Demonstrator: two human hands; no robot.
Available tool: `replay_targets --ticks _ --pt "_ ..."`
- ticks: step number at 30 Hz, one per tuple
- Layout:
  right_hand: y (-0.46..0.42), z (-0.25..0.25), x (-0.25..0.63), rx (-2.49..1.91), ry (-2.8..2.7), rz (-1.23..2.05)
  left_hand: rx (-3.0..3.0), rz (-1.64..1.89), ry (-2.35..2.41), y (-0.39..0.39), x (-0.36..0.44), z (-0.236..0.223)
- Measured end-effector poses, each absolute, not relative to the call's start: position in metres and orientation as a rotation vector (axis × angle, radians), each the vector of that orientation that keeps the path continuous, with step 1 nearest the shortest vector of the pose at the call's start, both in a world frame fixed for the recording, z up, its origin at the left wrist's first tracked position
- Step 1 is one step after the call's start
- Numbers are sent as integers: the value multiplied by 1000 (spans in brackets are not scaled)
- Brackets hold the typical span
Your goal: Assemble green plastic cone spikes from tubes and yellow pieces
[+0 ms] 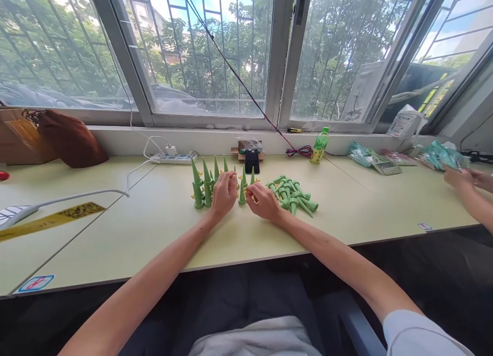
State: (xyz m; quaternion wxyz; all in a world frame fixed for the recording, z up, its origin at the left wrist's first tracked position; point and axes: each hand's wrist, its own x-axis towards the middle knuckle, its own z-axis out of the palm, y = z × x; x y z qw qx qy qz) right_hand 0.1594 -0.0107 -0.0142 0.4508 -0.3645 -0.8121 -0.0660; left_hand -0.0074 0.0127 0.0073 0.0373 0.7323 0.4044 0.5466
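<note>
Green cone-shaped spikes with small yellow fittings stand upright in rows, the left group (197, 184) beside my left hand (224, 194). That hand is closed, its fingertips pinched together among the spikes; what they hold is hidden. My right hand (264, 199) is also closed, thumb and fingers together, just right of a standing spike (242, 191). Yellow bits show by its fingertips, too small to tell whether they are held. Several more green spikes (290, 191) lie in a loose pile to the right of my right hand.
Behind the spikes lie a black phone (252, 162) and a power strip (179, 158). A green-capped bottle (319, 146) stands at the back right, near bagged items (381, 162). Another person's hands (462, 179) are at far right. A brown pouch (73, 140) sits at left.
</note>
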Motion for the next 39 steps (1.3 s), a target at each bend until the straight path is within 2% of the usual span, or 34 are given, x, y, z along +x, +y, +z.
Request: replay_targets --ticks 16,27,39 --pt "5 -10 176 -1018 -1724 171 2234 1458 1190 11 -2 6" --pt "-1 0 178 -1065 -1684 258 2377 1235 1207 13 -3 0" --pt "-2 2 178 -1031 -1703 271 2226 1368 1202 12 -3 5"
